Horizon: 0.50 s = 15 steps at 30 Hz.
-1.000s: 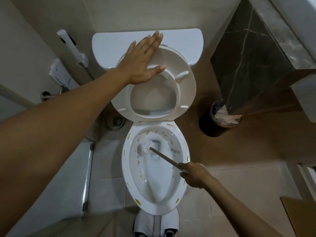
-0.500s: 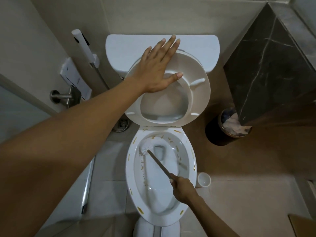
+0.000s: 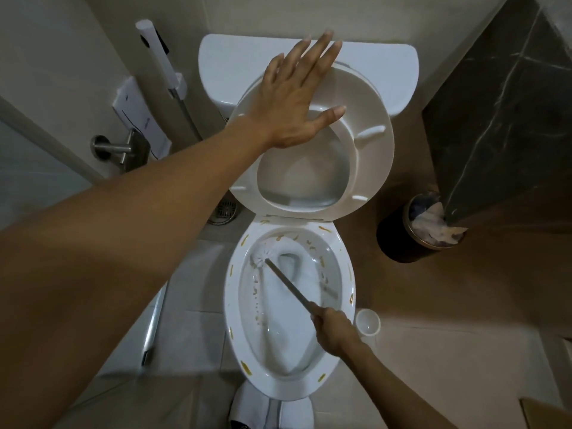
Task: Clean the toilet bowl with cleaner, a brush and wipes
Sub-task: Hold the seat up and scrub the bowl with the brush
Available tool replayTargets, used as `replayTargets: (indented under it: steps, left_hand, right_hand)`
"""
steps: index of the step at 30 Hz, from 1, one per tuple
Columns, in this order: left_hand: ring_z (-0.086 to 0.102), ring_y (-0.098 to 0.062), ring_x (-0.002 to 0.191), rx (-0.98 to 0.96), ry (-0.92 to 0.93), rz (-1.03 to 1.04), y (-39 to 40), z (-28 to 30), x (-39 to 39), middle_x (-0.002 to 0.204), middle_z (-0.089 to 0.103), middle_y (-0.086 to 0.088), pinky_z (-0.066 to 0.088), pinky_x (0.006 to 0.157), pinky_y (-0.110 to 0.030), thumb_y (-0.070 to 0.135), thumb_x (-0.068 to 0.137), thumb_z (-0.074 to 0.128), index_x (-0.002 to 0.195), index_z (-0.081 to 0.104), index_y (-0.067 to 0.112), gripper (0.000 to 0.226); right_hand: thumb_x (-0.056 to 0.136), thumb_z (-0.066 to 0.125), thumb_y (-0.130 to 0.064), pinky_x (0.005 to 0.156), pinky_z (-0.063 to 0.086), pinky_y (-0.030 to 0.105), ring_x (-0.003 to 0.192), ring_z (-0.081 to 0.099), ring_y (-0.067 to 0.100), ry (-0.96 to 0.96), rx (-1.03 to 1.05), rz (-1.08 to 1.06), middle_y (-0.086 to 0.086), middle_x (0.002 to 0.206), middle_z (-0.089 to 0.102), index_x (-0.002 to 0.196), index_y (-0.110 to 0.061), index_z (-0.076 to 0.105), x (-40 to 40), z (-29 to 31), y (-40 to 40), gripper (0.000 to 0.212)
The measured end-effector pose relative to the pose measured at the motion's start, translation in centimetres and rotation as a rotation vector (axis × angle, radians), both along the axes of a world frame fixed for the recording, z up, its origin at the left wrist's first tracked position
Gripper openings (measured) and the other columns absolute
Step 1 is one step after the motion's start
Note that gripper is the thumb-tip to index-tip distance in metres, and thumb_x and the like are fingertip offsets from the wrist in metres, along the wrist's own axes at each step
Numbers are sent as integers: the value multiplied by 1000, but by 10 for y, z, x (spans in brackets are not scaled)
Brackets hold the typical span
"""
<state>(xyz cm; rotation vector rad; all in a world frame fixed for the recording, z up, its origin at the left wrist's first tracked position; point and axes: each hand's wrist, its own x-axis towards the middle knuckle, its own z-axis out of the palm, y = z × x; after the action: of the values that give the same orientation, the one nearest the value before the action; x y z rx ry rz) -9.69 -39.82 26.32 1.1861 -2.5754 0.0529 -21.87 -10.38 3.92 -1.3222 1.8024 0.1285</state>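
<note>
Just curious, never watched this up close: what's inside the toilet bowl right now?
Inside the toilet bowl: the white brush head against its far left wall, handle gripped by the right hand, plus yellowish streaks. The brush covers the wall beneath it.

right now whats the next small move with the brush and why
Probably sweep the brush along the bowl wall toward the near-right side: the right hand grips its handle, the head sits far-left, and yellow streaks show on the right.
</note>
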Motion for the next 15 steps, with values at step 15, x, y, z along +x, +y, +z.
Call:
replayTargets:
  steps: [15]
  left_hand:
    - [1,-24,147,33,-24,55,3,2,-2,160,0,-1,1,116,-49,66,91,20,152,2,19,80]
  right_hand:
    - [99,34,-36,80,54,36,90,64,23,-40,-7,59,6,104,65,127,-17,55,-1,-8,8,40]
